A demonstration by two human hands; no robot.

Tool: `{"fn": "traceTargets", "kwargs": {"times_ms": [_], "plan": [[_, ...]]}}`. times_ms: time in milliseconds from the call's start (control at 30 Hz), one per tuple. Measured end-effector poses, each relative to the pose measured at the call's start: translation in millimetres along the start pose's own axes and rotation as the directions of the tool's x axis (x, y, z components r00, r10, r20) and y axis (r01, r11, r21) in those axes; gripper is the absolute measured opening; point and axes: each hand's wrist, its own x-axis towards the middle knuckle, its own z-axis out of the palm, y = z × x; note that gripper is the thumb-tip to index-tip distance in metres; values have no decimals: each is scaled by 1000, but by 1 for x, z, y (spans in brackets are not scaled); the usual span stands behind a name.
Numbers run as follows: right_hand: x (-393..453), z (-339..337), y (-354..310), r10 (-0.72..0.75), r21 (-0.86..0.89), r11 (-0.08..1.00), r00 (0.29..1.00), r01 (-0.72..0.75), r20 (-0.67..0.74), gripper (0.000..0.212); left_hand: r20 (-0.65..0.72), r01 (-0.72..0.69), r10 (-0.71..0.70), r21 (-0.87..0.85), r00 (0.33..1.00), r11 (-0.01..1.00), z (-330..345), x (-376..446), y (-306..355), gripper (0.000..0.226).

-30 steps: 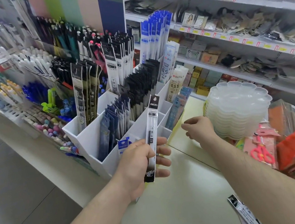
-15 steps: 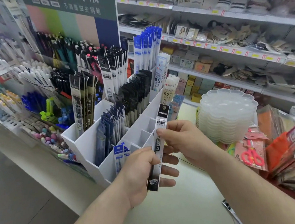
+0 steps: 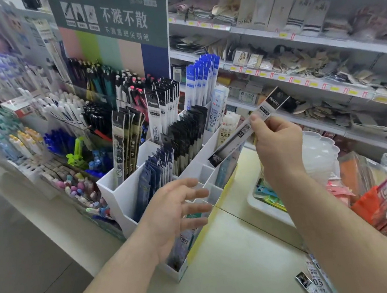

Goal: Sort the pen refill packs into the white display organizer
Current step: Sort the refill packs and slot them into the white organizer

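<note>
A white display organizer [image 3: 120, 193] stands on the counter, its compartments holding several black, dark blue and blue-white refill packs. My right hand [image 3: 278, 146] pinches a long black-and-clear refill pack [image 3: 239, 137] near its top. The pack slants down to the left, and its lower end hangs over the organizer's right-hand compartments. My left hand [image 3: 176, 213] hovers in front of the organizer's low front compartments with fingers spread and nothing in it. More loose refill packs [image 3: 316, 281] lie on the counter at the lower right.
A stack of clear scalloped trays [image 3: 321, 151] sits right of the organizer. Orange and clear packets [image 3: 372, 198] pile up at the far right. Pen displays [image 3: 41, 130] fill the left side, and shelves of goods [image 3: 298, 62] run behind. Pale counter [image 3: 237, 261] lies in front.
My left hand has let go of the refill pack and opened. My right hand took the pack, lifted it and tilted it over the organizer's right side.
</note>
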Motion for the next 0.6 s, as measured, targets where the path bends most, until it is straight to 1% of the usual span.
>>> {"fn": "traceTargets", "kwargs": {"times_ms": [67, 200, 267, 367, 467, 533, 600], "plan": [[2, 5, -6, -14, 23, 1000, 1000, 13, 21, 51, 2, -16, 16, 8, 1000, 1000, -1, -2, 3, 23], [2, 19, -27, -57, 51, 997, 998, 55, 33, 39, -23, -108, 110, 74, 994, 991, -3, -6, 15, 22], [-2, 28, -40, -123, 73, 990, 990, 118, 66, 37, -46, -183, 189, 110, 981, 977, -4, -8, 22, 23], [-8, 39, -56, -265, 57, 964, 955, 260, 137, 42, -89, -300, 325, 219, 942, 928, -8, -13, 29, 24], [-9, 50, -67, -345, 62, 939, 927, 339, 146, 40, -102, -391, 445, 334, 890, 858, -12, -19, 35, 27], [-8, 60, -69, -387, 39, 922, 906, 386, 170, 43, -119, -422, 494, 375, 861, 825, -16, -22, 39, 29], [-7, 73, -66, -415, -16, 903, 881, 429, 229, 44, -145, -421, 514, 411, 846, 809, -19, -22, 40, 30]]}}
